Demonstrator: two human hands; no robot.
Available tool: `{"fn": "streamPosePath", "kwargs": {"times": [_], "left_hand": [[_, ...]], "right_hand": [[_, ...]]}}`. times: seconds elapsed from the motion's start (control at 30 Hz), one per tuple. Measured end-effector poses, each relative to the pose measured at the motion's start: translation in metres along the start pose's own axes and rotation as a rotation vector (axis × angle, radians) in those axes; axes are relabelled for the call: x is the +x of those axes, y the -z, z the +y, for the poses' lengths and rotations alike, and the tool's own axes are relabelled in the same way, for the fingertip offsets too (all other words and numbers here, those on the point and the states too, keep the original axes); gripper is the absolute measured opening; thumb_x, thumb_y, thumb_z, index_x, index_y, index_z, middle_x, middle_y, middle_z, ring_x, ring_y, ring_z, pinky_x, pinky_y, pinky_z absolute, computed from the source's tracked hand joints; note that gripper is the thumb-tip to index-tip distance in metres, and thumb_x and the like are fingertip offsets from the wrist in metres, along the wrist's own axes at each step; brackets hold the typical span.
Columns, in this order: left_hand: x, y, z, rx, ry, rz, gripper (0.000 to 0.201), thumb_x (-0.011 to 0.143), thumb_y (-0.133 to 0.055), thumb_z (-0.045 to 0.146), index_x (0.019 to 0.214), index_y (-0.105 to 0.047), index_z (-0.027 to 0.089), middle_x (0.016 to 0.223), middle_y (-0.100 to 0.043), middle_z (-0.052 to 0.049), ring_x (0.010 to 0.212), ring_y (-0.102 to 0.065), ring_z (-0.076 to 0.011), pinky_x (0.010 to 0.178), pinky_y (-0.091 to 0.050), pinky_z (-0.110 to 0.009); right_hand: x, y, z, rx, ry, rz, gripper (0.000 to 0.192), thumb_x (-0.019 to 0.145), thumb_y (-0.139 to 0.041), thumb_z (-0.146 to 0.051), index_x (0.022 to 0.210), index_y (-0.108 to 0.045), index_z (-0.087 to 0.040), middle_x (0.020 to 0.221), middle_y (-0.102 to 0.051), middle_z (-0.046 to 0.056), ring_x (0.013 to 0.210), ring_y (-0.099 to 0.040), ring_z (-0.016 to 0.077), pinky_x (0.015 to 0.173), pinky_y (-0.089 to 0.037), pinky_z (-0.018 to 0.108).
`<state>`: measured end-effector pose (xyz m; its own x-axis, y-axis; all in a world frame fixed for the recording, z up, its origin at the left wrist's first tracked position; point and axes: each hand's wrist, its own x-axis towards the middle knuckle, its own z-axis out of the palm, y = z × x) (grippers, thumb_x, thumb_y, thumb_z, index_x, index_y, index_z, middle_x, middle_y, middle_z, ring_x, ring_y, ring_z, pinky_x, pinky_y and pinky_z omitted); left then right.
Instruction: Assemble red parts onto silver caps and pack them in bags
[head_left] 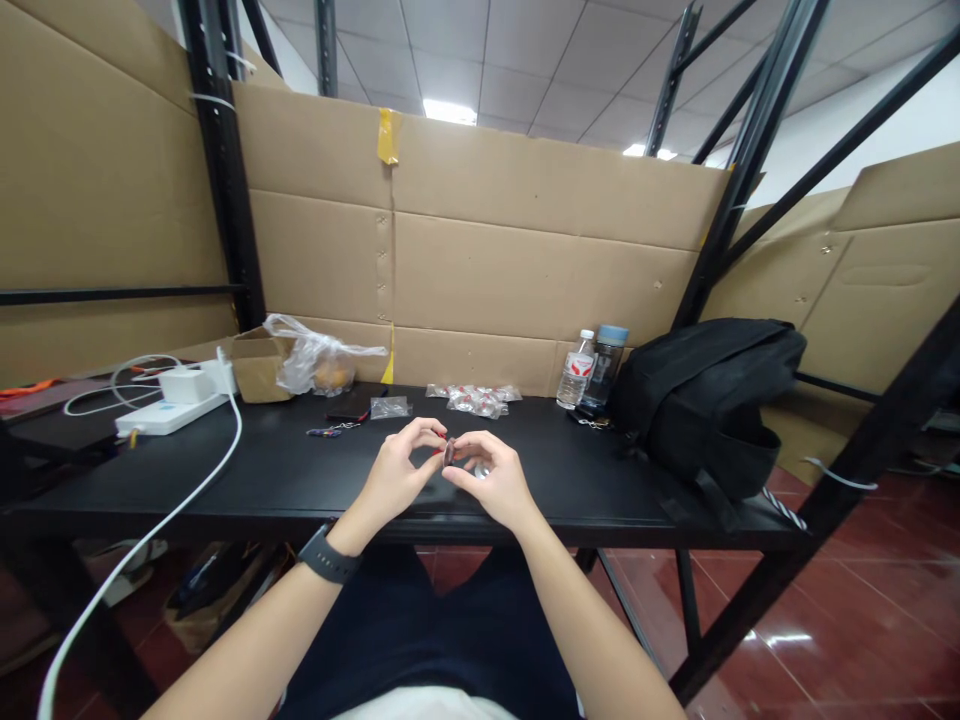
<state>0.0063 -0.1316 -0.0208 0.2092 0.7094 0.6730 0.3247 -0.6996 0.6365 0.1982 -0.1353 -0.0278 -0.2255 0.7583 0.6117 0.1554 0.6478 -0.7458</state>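
Note:
My left hand [401, 470], with a dark watch band on the wrist, pinches a small red and dark object [449, 452] between thumb and fingertips. From the other side my right hand [495, 477] grips the same object; its exact kind is too small to make out. Under the right fingers shows a small, shiny, clear or silvery round piece [481, 469], and I cannot tell whether it is held or lies on the table. Both hands are above the front part of the black table [285, 470]. Beyond them lie several small clear packets with red bits inside [480, 400].
At the back left are a flat clear bag [390, 407], a keychain [324, 432], a cardboard box [259, 365] and a plastic bag [315, 360]. A white power strip [169, 412] trails a cable. To the right stand a water bottle [576, 372], a blue-lidded bottle [607, 365] and a black backpack [697, 400].

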Motion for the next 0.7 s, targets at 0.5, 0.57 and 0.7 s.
{"fn": "streamPosePath", "kwargs": {"times": [0.5,0.57,0.7], "left_hand": [[-0.0021,-0.0029,-0.0039,0.227,-0.064,0.107,0.021,0.087,-0.064,0.023,0.1,-0.048,0.024,0.096,-0.076,-0.001,0.097,-0.074,-0.0239,0.098,-0.041,-0.042],[-0.0019,-0.0028,-0.0051,0.198,-0.057,0.137,0.023,0.087,-0.068,0.028,0.098,-0.048,0.024,0.093,-0.076,-0.001,0.096,-0.075,-0.0241,0.096,-0.044,-0.041],[-0.0014,-0.0024,-0.0043,0.127,-0.021,0.156,0.026,0.085,-0.072,0.032,0.093,-0.048,0.024,0.089,-0.077,-0.001,0.091,-0.076,-0.0229,0.089,-0.049,-0.036]], "right_hand": [[0.0016,-0.0025,0.0021,0.177,-0.086,-0.008,0.036,0.075,-0.085,-0.04,0.105,-0.077,-0.022,0.104,-0.078,0.008,0.094,-0.075,0.0258,0.083,-0.061,0.035],[0.0018,-0.0029,0.0018,0.205,-0.091,0.003,0.031,0.079,-0.082,-0.042,0.102,-0.078,-0.022,0.104,-0.078,0.007,0.095,-0.075,0.0257,0.086,-0.062,0.037],[0.0022,-0.0025,0.0019,0.17,-0.046,0.023,0.025,0.09,-0.069,-0.044,0.098,-0.08,-0.022,0.107,-0.076,0.008,0.092,-0.074,0.0238,0.079,-0.063,0.034]]}}
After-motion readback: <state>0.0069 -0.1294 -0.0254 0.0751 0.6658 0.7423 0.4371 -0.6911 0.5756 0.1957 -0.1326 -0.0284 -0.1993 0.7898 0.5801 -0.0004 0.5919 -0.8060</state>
